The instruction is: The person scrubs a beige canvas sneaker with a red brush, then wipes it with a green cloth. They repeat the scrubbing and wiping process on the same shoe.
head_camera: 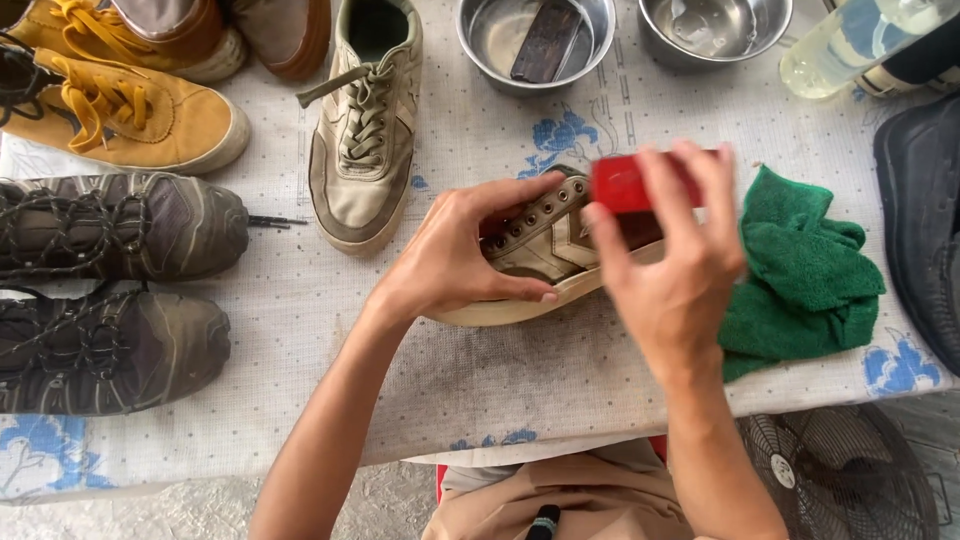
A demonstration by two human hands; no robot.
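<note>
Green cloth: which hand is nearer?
Right. The right hand, gripping a red brush, sits directly beside the green cloth, at its left edge. The left hand holds the beige shoe farther left, beyond the right hand.

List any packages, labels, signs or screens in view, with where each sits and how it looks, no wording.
Clear plastic bottle: top right corner of the table, lying tilted, pale yellowish liquid inside, a dark band of label at its right end.
No signs or screens show.
</note>
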